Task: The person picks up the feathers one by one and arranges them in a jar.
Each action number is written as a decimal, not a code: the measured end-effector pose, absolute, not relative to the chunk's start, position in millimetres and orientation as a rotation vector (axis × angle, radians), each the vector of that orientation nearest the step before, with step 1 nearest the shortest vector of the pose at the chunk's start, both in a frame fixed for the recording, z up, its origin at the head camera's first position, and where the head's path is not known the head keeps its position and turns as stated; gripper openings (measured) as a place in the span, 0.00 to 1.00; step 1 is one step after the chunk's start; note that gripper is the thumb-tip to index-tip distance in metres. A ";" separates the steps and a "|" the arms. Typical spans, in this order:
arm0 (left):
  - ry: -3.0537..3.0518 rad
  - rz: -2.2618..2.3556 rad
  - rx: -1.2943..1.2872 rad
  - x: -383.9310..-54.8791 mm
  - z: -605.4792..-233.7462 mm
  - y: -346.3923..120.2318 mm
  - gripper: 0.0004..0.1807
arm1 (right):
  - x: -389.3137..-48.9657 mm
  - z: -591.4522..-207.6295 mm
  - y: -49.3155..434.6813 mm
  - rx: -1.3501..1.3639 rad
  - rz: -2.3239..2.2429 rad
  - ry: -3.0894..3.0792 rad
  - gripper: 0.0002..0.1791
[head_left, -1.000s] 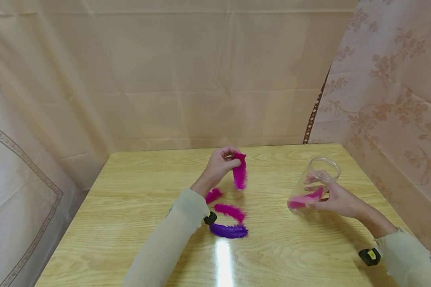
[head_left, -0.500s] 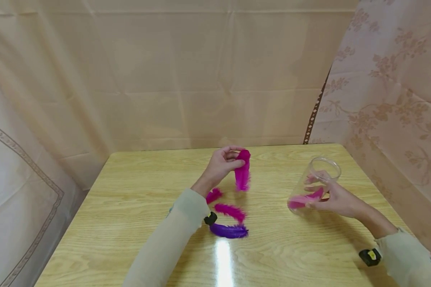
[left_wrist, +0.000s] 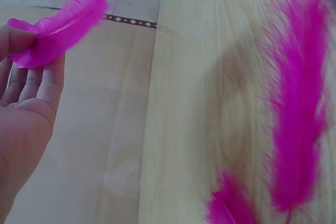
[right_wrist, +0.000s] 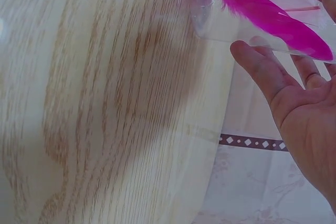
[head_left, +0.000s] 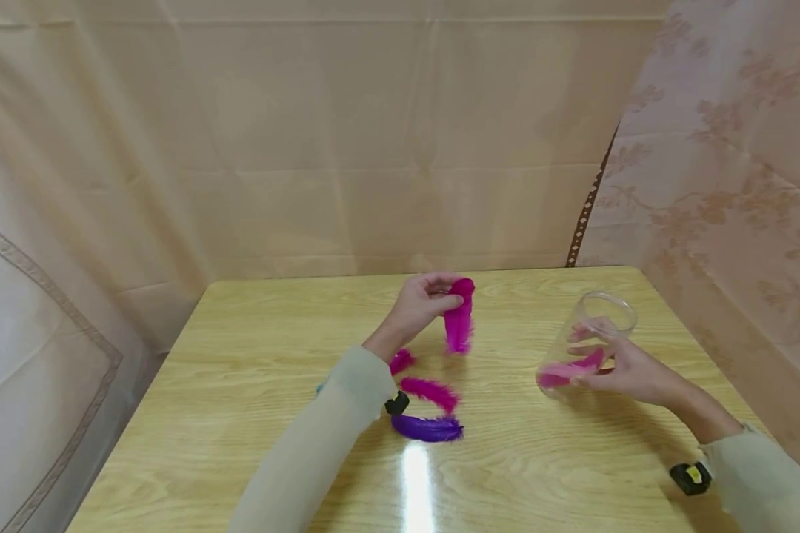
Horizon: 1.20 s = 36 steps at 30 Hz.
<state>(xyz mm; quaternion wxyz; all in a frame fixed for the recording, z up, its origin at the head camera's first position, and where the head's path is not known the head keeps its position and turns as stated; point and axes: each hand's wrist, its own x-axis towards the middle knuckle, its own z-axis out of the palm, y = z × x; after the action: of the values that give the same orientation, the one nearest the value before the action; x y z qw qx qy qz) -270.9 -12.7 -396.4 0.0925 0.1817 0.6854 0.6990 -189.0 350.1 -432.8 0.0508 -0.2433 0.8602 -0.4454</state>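
Note:
A bright pink feather (head_left: 460, 326) is pinched between the thumb and fingers of my left hand (head_left: 416, 309), raised above the table. The left wrist view shows that feather's (left_wrist: 63, 30) base under the thumb, its fluffy tip pointing away. My right hand (head_left: 630, 376) grips a clear cylindrical container (head_left: 560, 348), its open rim uppermost. Inside it lies another pink feather (right_wrist: 278, 17). Whether the container's base touches the table, I cannot tell. Two pink feathers lie below my left hand: one whole (head_left: 432, 392), the other (head_left: 401, 361) partly hidden by my wrist.
Nearest me on the wooden table (head_left: 507, 474) is a purple feather (head_left: 428, 428). A small blue bit (head_left: 319, 388) peeks out beside my left sleeve. A beige cloth (head_left: 373, 148) hangs behind the table's far edge, and a floral cloth (head_left: 740, 185) at the right.
My left hand has shifted a little to the right with its feather, whose upper end has turned to show a rounded shape. My right hand and the container stay about where they were.

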 end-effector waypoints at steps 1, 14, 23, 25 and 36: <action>2.040 2.064 0.545 -270.6 -395.0 -11.0 0.17 | -189.2 -433.1 350.2 -0.745 -1.360 2.618 0.37; 2.136 1.907 0.745 -265.8 -380.7 9.9 0.12 | -187.3 -431.6 351.2 -0.746 -1.392 2.582 0.38; 2.161 1.763 0.882 -260.3 -368.9 18.1 0.11 | -187.6 -432.4 351.1 -0.745 -1.391 2.583 0.38; 2.162 1.729 0.919 -259.4 -365.8 19.5 0.11 | -187.5 -432.4 350.7 -0.742 -1.386 2.588 0.38; 2.163 1.605 1.123 -254.1 -353.0 35.9 0.09 | -188.3 -432.8 350.7 -0.732 -1.340 2.630 0.39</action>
<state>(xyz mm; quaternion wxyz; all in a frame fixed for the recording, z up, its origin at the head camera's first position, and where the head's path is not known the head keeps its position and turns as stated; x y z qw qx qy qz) -254.1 35.9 -353.0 0.1117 0.3826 0.7365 0.5465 -188.3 350.7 -432.8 0.0504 -0.2404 0.8638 -0.4400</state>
